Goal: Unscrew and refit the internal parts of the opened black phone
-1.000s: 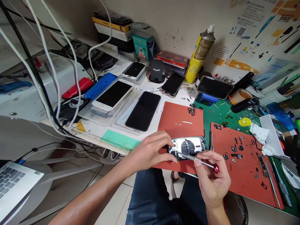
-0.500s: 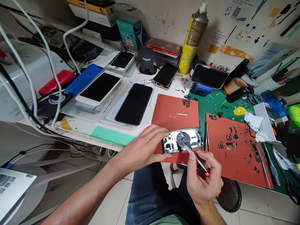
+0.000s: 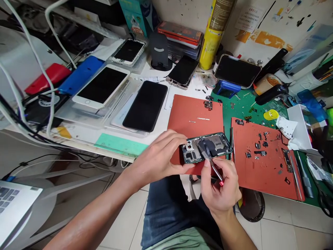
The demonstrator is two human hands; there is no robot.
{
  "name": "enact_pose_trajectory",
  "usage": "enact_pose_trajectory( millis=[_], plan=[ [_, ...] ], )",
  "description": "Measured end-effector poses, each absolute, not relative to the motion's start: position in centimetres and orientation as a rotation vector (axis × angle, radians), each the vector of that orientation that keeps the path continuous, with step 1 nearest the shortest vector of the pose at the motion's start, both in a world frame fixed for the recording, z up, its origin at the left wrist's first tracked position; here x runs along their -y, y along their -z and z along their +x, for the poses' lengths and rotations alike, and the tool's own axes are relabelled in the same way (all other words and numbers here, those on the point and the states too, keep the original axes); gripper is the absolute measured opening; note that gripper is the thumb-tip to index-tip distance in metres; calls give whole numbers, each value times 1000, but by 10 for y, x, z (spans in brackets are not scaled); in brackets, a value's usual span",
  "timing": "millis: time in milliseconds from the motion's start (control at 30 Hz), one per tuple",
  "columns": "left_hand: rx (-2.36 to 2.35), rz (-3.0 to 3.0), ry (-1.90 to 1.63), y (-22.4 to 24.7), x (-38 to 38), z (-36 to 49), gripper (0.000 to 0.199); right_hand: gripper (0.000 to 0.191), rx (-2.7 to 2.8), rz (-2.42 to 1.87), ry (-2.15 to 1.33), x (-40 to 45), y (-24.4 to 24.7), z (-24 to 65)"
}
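Observation:
My left hand point(image 3: 162, 156) grips one end of an opened phone housing point(image 3: 191, 154), thumb on the near edge and fingers on the far edge. The housing is tilted over the left orange mat point(image 3: 195, 111), and its bare metal inside faces me. A dark round pad point(image 3: 212, 147) lies in its middle. In my right hand point(image 3: 221, 185) is a slim metal craft knife point(image 3: 205, 153) with a knurled grip and a red end. Its tip reaches into the housing at the left side of the pad; whether it goes under the pad I cannot tell.
Small phone parts point(image 3: 260, 152) and tweezers point(image 3: 296, 177) lie on the right orange mat point(image 3: 249, 180). A black-screened phone point(image 3: 146, 106) and a white phone point(image 3: 102, 86) rest on the left. Behind stand a phone on a blue stand point(image 3: 227, 88) and a yellow spray can point(image 3: 210, 45).
The housing has tilted and its inside looks darker now. My right hand and the knife have shifted slightly left and up, while my left hand keeps its hold. The view has tipped downward.

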State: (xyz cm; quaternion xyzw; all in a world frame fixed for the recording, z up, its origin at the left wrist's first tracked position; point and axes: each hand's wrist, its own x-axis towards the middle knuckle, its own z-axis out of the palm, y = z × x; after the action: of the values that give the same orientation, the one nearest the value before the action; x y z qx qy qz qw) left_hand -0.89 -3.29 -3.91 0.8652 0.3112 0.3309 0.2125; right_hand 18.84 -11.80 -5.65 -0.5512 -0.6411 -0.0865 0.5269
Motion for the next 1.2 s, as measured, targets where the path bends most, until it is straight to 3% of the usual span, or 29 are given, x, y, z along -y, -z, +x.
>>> enact_pose_trajectory(
  millis=[867, 1200],
  plan=[
    [-863, 2350, -905, 38, 32, -10, 53, 39, 1722, -1273, 251, 115, 48, 193],
    [-854, 2295, -873, 34, 29, -10, 46, 33, 1873, -1282, 482, 114, 43, 194]
  ],
)
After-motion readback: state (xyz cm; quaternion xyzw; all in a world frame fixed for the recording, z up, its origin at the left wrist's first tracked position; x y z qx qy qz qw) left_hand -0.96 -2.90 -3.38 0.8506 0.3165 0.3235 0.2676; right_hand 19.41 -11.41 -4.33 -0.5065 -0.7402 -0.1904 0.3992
